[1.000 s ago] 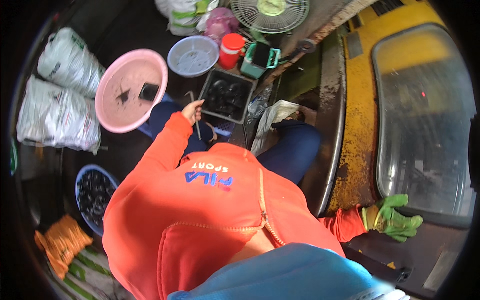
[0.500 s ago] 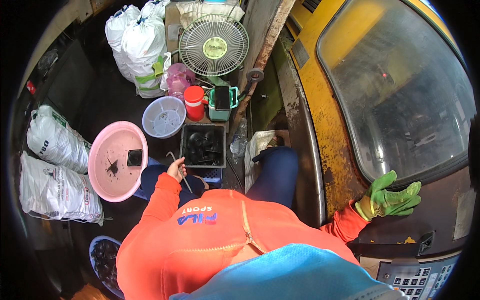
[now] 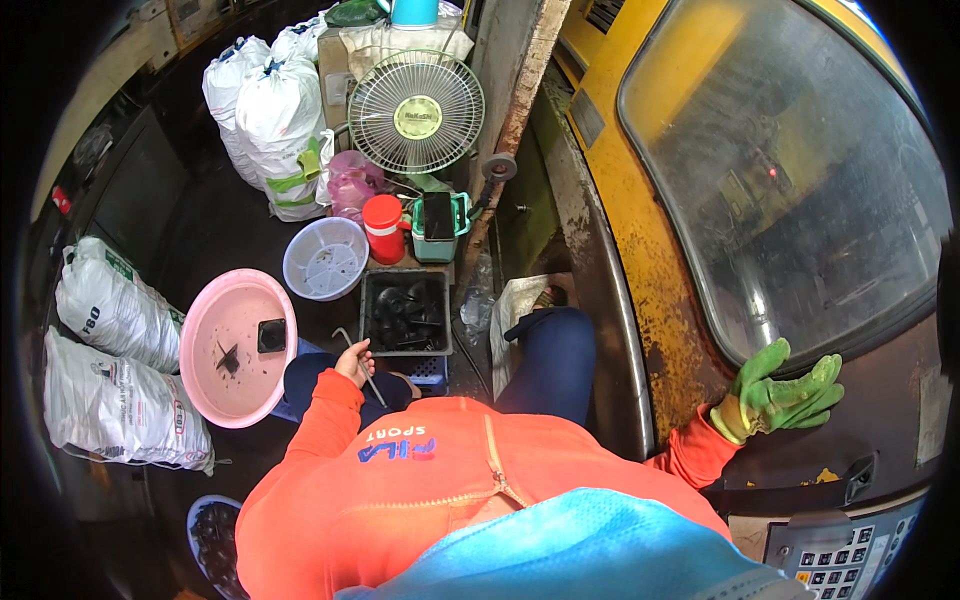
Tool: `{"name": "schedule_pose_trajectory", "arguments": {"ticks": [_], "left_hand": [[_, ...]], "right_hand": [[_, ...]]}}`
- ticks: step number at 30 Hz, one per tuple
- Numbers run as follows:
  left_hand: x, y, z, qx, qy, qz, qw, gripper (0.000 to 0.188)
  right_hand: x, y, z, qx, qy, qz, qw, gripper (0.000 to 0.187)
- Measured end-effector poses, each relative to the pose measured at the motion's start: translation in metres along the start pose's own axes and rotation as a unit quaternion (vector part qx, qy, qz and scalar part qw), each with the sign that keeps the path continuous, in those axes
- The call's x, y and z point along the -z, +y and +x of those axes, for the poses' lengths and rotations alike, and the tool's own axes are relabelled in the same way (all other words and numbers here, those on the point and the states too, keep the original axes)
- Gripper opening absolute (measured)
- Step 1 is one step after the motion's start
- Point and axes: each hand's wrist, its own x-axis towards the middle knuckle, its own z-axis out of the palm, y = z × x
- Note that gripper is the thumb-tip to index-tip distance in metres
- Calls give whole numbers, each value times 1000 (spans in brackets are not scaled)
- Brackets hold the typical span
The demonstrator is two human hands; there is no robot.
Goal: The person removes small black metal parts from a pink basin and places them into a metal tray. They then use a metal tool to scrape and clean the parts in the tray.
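As a bent rod (image 3: pixel 374 387) slants, black tray (image 3: pixel 405 352) just beyond, pink basin (image 3: pixel 232 312) leftward

slim grey rod (image 3: pixel 375 388), bent far end, slanting, in left grip (image 3: pixel 353 362)

Hooked grey metal rod (image 3: pixel 375 388): seen smooth | green cloth glove (image 3: pixel 780 394): seen matt | yellow metal panel (image 3: pixel 643 268): rust-roughened

A round pale-green wire fan (image 3: pixel 417 118) stands behind a red cylindrical plastic jug (image 3: pixel 382 226). Between this jug and the tall white plastic sacks (image 3: pixel 278 120) lies a crumpled pink plastic bag (image 3: pixel 354 182).
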Motion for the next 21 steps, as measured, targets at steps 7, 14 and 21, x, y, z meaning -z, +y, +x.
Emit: {"name": "schedule_pose_trajectory", "arguments": {"ticks": [7, 14, 21], "left_hand": [[1, -2, -1, 8, -8, -3, 1000, 25], [-2, -1, 0, 10, -1, 6, 1000, 26], [-1, -1, -1, 10, -1, 12, 1000, 27]], "right_hand": [[-1, 0, -1, -1, 1, 4, 1000, 50], [-3, -1, -3, -7, 5, 18, 1000, 50], [-2, -1, -4, -31, 0, 50, 998, 53]]}}
